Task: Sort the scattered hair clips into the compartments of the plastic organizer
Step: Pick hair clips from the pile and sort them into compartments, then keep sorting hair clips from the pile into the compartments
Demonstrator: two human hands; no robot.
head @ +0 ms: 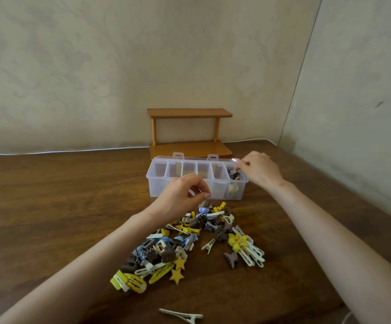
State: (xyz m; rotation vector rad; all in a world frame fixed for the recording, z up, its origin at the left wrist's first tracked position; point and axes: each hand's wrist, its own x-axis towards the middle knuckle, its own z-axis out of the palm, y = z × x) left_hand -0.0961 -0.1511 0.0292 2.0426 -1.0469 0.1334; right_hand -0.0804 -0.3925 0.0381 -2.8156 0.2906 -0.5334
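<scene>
Lone clip (181,315) nearest; beyond it the pile (189,244), still large. Left hand (182,195) pinches a small clip (205,203) at the pile's far edge. Organizer (157,190) open; only its rightmost compartment plainly holds clips. Right hand (257,169) over that compartment, fingertips together; contents indiscernible. Shelf (189,134) behind. Sorting judged early.

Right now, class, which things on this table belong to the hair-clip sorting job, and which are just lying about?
Job: pile of hair clips; stray cream clip nearest the camera; clear plastic organizer; left hand above the pile's far end; right hand at the organizer's rightmost compartment.
Lying about: wooden two-tier shelf; white cable along the wall.
</scene>
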